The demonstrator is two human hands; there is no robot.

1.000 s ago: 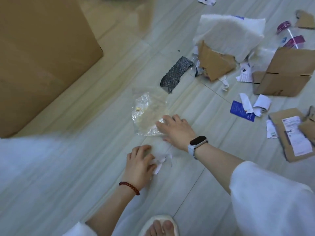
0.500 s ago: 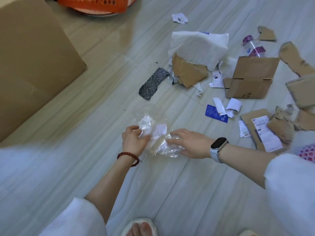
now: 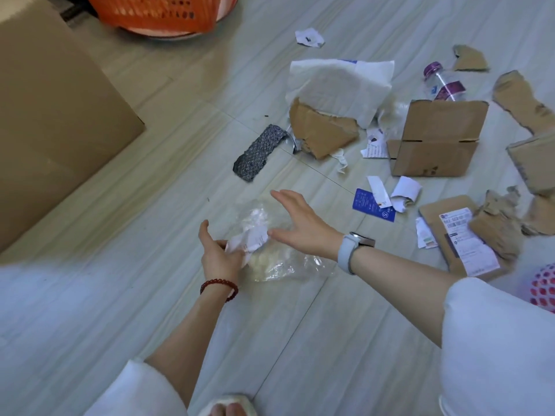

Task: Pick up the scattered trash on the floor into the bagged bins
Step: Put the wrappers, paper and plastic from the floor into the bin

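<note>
The pale floor (image 3: 90,295) was the biggest thing, and it had lots of bare room on the left and near the person's feet. A big brown box (image 3: 54,115) stood at the far left, and its corner edge poked out toward the middle. An orange basket (image 3: 156,13) sat at the top edge, partly cut off.

The mess was on the right side. A white paper bag (image 3: 339,82) lay over a torn brown card piece (image 3: 321,130). Beside it stood a folded cardboard flap (image 3: 435,139), with a clear bottle (image 3: 441,82) with a purple cap behind it. A flat card with a label (image 3: 462,235) lay near the right edge, with ripped brown bits just beside it. A dark grey strip (image 3: 258,153) lay alone on the floor, apart from the hands. A blue card (image 3: 372,205) and small white paper scraps (image 3: 402,192) lay between the flap and the right arm.

In the middle lay a clear plastic wrap (image 3: 279,262), partly lifted off the floor. The left hand (image 3: 219,253) had its fingers curled round a crumpled white paper (image 3: 249,240) and the wrap's near edge. The right hand (image 3: 303,223) was spread wide, fingers straight, held over the wrap's far edge and gripping nothing. It was too blurry to tell if the palm touched the plastic. A red bead band (image 3: 219,288) was on the left wrist and a watch (image 3: 354,250) on the right.
</note>
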